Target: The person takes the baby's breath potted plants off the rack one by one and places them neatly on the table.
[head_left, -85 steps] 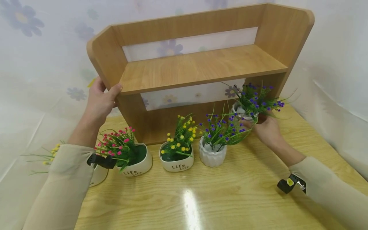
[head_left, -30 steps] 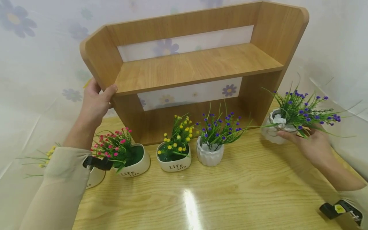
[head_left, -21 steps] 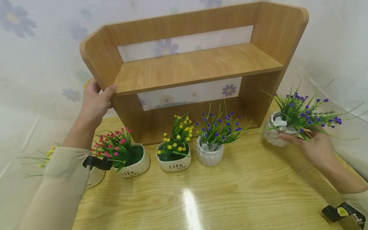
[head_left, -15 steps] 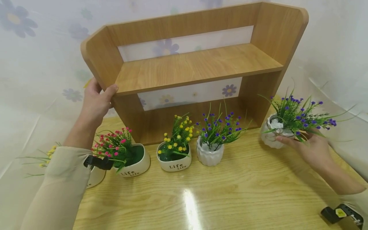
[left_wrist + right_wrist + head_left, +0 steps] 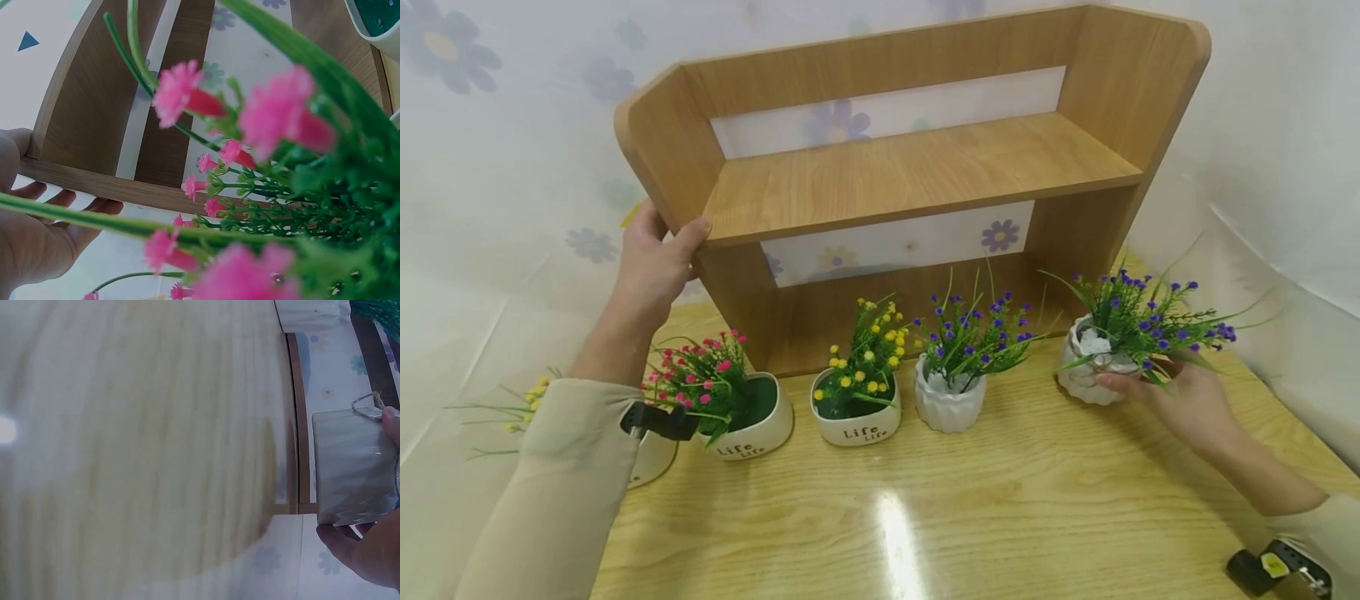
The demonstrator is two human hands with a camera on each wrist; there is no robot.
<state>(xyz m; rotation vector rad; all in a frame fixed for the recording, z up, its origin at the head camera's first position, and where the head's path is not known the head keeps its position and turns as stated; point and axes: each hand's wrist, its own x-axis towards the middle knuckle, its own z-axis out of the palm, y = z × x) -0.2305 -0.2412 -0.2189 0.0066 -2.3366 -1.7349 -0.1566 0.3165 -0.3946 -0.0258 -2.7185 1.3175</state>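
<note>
My left hand (image 5: 649, 271) grips the left side panel of a two-tier wooden shelf (image 5: 917, 179), thumb at the panel's front edge. In the left wrist view its fingers (image 5: 62, 199) curl along the panel's outer side. My right hand (image 5: 1187, 408) holds a white fluted flowerpot (image 5: 1082, 383) of purple flowers (image 5: 1150, 325), near the shelf's lower right corner. The right wrist view shows the pot (image 5: 356, 469) with twine round it, my thumb on one side and fingers at its base. A similar pot of purple flowers (image 5: 950, 404) stands left of it.
Along the shelf's front stand a "Life" pot with yellow flowers (image 5: 857, 421) and one with pink flowers (image 5: 752, 429). Another pot (image 5: 655, 458) is partly hidden behind my left sleeve. All stand on a wood-grain table (image 5: 1000, 508). A floral cloth (image 5: 512, 167) hangs behind.
My right hand carried the purple-flower pot from before the shelf's right end out to the right, then brought it a little back left and nearer. My left hand keeps its hold on the shelf.
</note>
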